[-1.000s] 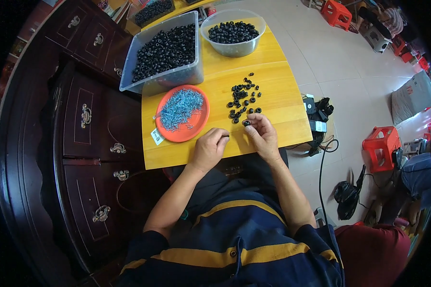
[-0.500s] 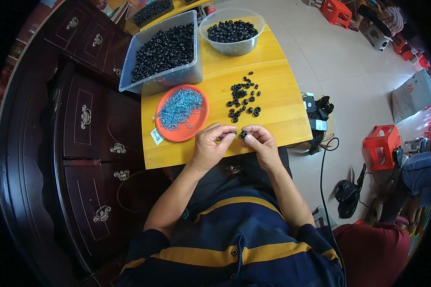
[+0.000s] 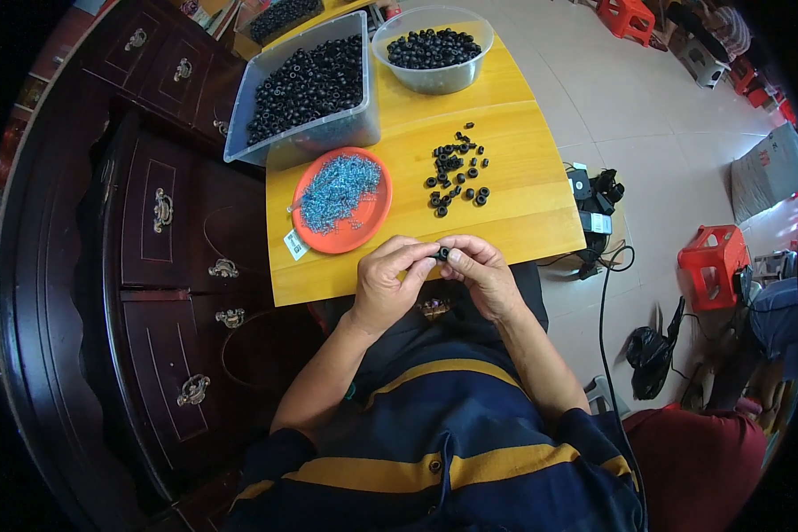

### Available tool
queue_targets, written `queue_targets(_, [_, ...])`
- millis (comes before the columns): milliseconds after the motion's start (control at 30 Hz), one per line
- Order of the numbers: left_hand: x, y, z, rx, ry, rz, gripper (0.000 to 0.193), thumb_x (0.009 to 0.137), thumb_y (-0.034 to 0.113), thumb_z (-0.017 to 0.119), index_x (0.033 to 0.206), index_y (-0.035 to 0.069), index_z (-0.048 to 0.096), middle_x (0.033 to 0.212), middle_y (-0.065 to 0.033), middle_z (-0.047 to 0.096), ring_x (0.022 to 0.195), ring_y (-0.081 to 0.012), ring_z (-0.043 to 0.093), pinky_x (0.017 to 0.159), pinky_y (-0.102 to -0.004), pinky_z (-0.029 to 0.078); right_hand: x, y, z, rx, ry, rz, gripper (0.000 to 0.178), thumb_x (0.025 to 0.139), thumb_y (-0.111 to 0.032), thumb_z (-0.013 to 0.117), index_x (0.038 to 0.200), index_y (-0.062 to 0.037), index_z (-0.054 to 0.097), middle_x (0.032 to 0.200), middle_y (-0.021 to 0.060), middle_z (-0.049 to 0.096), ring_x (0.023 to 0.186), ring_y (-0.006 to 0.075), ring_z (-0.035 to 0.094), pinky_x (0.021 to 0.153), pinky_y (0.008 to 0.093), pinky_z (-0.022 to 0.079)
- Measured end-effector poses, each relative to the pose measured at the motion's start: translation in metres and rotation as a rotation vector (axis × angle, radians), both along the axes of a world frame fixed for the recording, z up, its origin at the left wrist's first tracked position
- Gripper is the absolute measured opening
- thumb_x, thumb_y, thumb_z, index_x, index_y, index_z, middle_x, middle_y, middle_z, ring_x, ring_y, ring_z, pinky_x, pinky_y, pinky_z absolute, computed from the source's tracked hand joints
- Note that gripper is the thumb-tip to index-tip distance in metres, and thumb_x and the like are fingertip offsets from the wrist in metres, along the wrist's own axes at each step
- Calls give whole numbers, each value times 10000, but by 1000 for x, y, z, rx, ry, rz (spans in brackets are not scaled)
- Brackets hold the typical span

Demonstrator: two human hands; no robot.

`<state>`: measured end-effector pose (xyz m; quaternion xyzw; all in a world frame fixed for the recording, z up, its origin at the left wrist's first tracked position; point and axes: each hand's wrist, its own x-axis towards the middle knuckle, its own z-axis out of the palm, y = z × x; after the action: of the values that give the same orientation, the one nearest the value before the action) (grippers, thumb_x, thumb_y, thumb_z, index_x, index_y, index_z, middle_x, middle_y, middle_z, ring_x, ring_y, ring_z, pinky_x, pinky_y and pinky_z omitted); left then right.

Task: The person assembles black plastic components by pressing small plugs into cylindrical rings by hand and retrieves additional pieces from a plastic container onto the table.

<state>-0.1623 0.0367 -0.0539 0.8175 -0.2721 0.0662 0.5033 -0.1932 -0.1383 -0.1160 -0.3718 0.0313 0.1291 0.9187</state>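
My left hand (image 3: 387,282) and my right hand (image 3: 485,282) meet in front of the table's near edge, fingertips together. Between them is a small black ring-shaped part (image 3: 443,254), its round hole facing up. The right thumb and fingers pinch it. The left thumb and forefinger are closed at its other side, around a small dark piece mostly hidden by the fingertips. Just beyond, loose black ring-shaped parts (image 3: 481,197) lie scattered on the yellow table (image 3: 523,213). Left of them, a red-orange plate (image 3: 383,199) holds a heap of small shiny bluish metal pieces (image 3: 339,193).
A large clear bin (image 3: 328,133) and a round clear tub (image 3: 439,82), both with many black parts, stand at the table's far side. A dark wooden cabinet (image 3: 164,266) borders the left. Right, on the floor, are a red stool (image 3: 714,266), a black bag (image 3: 652,355) and a cable (image 3: 601,355).
My hands have come together: the right hand has moved left, and the left fingertips now meet the black ring-shaped part. The view has shifted slightly.
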Motion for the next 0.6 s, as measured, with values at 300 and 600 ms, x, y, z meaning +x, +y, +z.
queue_targets(300, [-7, 10, 3, 69, -92, 11, 214, 792, -28, 754, 1001, -1, 719, 882, -123, 698, 764, -241, 686, 662, -311, 536, -7, 10, 4, 45, 27, 10, 250, 958, -136, 668, 1188, -37, 675, 1029, 46, 707, 853, 100, 647, 805, 251, 538])
queue_targets(600, [-9, 16, 3, 70, -135, 2, 188, 802, -5, 764, 983, -13, 716, 864, -126, 694, 756, -232, 677, 662, -304, 527, -6, 13, 12, 75, 47, 6, 149, 941, -120, 686, 1049, -45, 617, 896, 25, 672, 805, 111, 649, 755, 247, 539])
